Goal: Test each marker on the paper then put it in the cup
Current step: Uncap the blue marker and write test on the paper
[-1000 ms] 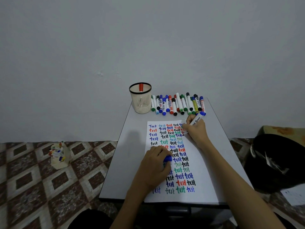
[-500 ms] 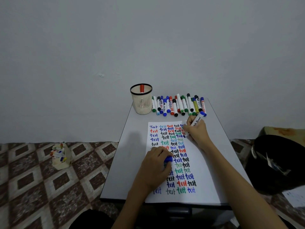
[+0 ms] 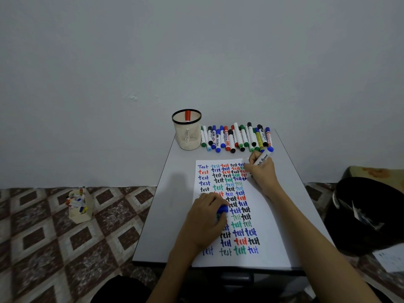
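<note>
Right hand (image 3: 262,171): fingers wrapped round a blue whiteboard marker (image 3: 263,159), tip down at the paper (image 3: 273,226), far right part.
Left hand (image 3: 205,219) rests on the paper, fingers curled over a blue cap (image 3: 222,209). Mesh cup (image 3: 187,132), far left on the surface (image 3: 166,215), holds one red marker (image 3: 187,115). The marker row (image 3: 236,137) right of it is likely untested, so most of the task is left.

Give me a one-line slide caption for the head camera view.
Right hand holds a marker to the paper, left hand holds a blue cap; more markers lie beside the cup.
</note>
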